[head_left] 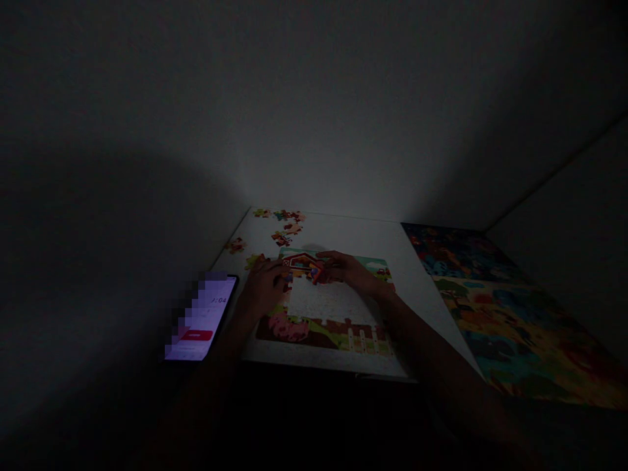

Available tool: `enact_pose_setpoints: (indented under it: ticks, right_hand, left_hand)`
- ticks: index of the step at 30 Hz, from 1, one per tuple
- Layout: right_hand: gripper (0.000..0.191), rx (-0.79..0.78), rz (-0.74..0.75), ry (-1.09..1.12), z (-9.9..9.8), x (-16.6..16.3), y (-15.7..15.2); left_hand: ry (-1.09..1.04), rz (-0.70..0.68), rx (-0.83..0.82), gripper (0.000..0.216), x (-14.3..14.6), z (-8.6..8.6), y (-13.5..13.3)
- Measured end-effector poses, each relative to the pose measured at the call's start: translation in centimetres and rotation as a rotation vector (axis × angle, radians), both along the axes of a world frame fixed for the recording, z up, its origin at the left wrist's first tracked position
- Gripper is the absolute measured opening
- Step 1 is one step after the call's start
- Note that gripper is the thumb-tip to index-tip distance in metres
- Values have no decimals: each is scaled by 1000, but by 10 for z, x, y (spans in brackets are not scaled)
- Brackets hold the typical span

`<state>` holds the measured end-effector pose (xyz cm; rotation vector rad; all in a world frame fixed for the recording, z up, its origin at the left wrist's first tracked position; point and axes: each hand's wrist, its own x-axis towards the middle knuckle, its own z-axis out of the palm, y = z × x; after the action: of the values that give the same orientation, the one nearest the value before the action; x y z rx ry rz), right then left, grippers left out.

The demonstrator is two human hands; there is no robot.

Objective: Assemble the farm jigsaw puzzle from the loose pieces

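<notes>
Two hands are meeting over the top row of the puzzle (324, 307). Your right hand (346, 268) is pinching a small red piece (316, 273) at its fingertips, as far as the dim light is showing. The piece is sitting just right of the barn (301, 261), low over the puzzle; whether it is touching the surface, I can't tell.

Your left hand (265, 288) is lying on the puzzle's left edge, fingers pointing right toward the barn. Whether it is open or gripping anything, I can't tell: too dark.

Key relation: the piece is lying between your hands, at the right fingertips and just apart from the left ones, so the right hand is nearer. The puzzle's long axis is running left to right across you. A bare patch (328, 302) is showing just below the piece, toward you, with finished rows along the near edge.

Outward: loose pieces (287, 226) are lying scattered on the table (426, 288), up and left of the puzzle and well apart from both hands. A lit phone (201, 320) is lying just left of your left forearm. A colourful mat (515, 314) is lying along the table's right side.
</notes>
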<state>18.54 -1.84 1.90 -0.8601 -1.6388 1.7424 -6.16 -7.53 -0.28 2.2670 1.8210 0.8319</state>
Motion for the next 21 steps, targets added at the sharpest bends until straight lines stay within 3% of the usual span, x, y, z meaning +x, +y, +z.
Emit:
enact_pose_setpoints:
  ticks: [9,17,21]
  right_hand:
    - [34,57,-36,-96,9,-3,-4]
    - [36,64,-68,-92,-4,-15,-1]
    - [48,70,-33,-76,-1,-22,-6]
  left_hand:
    - [3,0,23,33,1,0,0]
    - [0,-5,9,30,3,3,-3]
    - [12,-28,-3,31,3,4,-3]
